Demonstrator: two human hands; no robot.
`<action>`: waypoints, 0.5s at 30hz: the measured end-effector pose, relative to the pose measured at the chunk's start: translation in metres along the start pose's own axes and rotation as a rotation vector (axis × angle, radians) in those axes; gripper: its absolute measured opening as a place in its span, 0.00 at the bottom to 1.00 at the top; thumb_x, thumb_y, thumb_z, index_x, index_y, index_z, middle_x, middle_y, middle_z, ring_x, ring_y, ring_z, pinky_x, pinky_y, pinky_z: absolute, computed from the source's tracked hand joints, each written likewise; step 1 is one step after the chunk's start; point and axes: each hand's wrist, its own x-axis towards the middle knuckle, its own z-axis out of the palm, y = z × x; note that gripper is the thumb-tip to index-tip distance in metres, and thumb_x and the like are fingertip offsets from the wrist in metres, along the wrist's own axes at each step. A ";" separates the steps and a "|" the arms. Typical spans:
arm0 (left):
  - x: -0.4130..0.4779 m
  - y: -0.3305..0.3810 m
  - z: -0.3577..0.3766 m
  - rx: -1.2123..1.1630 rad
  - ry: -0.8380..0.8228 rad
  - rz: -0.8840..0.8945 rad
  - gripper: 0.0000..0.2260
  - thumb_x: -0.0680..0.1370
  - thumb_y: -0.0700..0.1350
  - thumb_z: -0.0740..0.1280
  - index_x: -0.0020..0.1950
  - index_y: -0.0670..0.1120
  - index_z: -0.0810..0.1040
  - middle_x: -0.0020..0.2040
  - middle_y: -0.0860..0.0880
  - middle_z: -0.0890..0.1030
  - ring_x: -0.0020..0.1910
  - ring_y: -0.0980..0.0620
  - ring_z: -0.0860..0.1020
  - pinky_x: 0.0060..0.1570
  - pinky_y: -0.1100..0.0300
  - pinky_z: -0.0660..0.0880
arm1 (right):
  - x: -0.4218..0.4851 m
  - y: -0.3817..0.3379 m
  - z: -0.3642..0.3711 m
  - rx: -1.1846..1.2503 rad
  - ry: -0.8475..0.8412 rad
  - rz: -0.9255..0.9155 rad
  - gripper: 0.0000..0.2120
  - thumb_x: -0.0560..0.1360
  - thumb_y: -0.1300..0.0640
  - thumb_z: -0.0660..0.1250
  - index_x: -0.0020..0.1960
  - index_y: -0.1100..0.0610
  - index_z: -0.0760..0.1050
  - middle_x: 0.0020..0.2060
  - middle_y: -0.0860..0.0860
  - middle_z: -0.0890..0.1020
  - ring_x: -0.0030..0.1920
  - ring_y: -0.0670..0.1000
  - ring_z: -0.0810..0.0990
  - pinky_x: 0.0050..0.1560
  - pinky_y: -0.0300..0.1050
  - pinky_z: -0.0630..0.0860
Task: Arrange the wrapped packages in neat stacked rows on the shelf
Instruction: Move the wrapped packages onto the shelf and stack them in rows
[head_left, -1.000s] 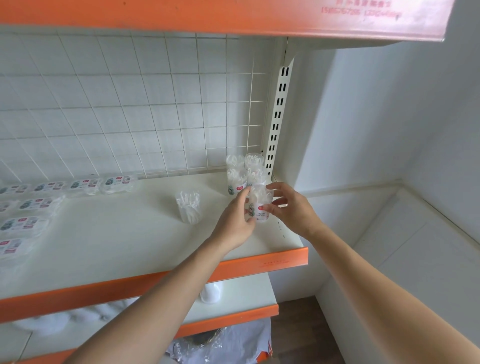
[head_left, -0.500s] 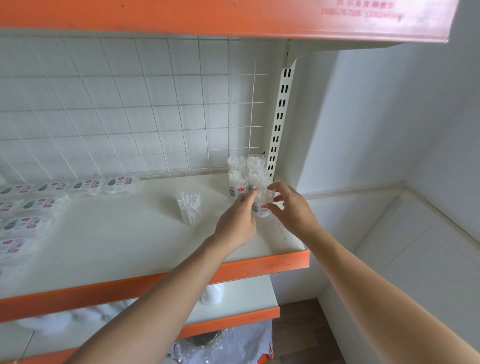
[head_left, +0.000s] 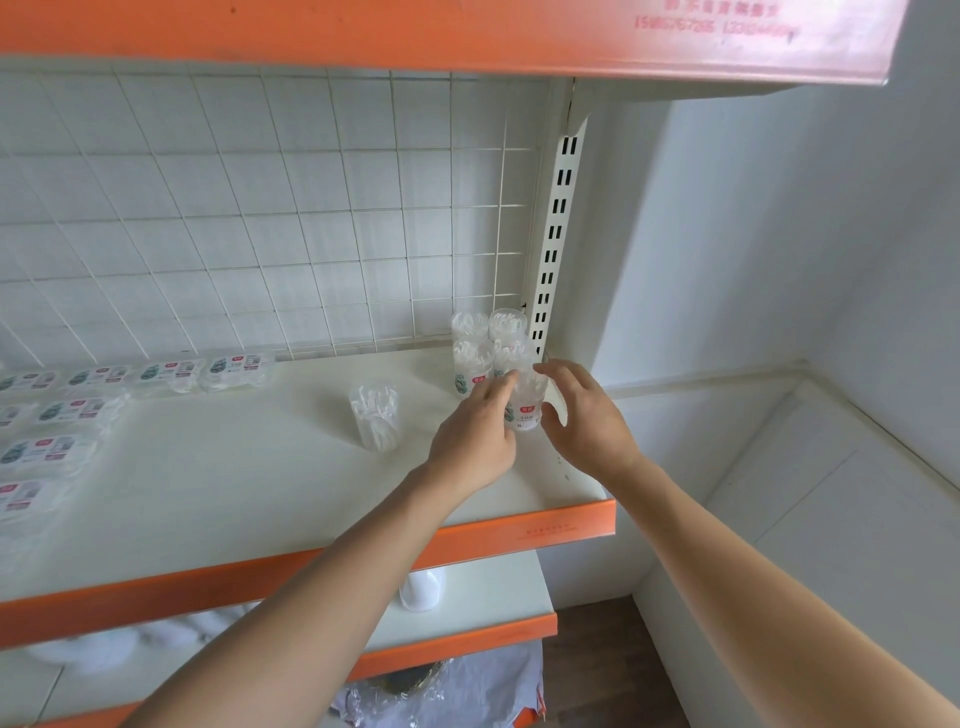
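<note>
A clear cylindrical package (head_left: 529, 404) with a printed label stands near the right end of the white shelf (head_left: 249, 493), between my two hands. My left hand (head_left: 475, 436) holds it from the left, fingers on its side. To its right, my right hand (head_left: 584, 423) has its fingers spread and curved beside the package, barely touching it. Directly behind, more such packages (head_left: 471, 358) stand stacked two high in the back right corner. A lone package (head_left: 375, 415) of the same kind stands further left.
Flat labelled packs (head_left: 236, 370) lie in rows along the shelf's left side. A wire grid (head_left: 260, 208) backs the shelf and a slotted post (head_left: 558, 234) stands at its right. An orange shelf hangs overhead. A white object (head_left: 423, 590) sits on the lower shelf.
Both hands carried the package back towards the stack and set it down in front. My right hand's fingers have spread away from it.
</note>
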 end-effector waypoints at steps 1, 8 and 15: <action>0.000 0.000 -0.001 0.023 0.029 0.023 0.29 0.77 0.37 0.58 0.77 0.51 0.56 0.75 0.51 0.62 0.69 0.47 0.68 0.58 0.50 0.73 | 0.000 -0.001 -0.001 -0.021 0.015 -0.029 0.23 0.74 0.61 0.67 0.69 0.56 0.70 0.65 0.53 0.74 0.64 0.55 0.74 0.60 0.50 0.74; -0.004 -0.017 -0.023 0.278 0.255 0.095 0.30 0.76 0.37 0.63 0.77 0.49 0.60 0.72 0.47 0.65 0.70 0.45 0.64 0.60 0.51 0.72 | 0.011 -0.020 -0.001 -0.275 -0.170 -0.075 0.33 0.77 0.44 0.64 0.78 0.47 0.54 0.77 0.50 0.57 0.78 0.53 0.51 0.75 0.58 0.50; -0.023 -0.062 -0.065 0.430 0.202 -0.240 0.37 0.73 0.51 0.73 0.77 0.51 0.57 0.74 0.46 0.60 0.72 0.43 0.60 0.63 0.48 0.67 | 0.022 -0.059 0.014 -0.353 -0.236 -0.171 0.35 0.78 0.40 0.61 0.78 0.47 0.50 0.78 0.48 0.51 0.78 0.51 0.45 0.76 0.54 0.41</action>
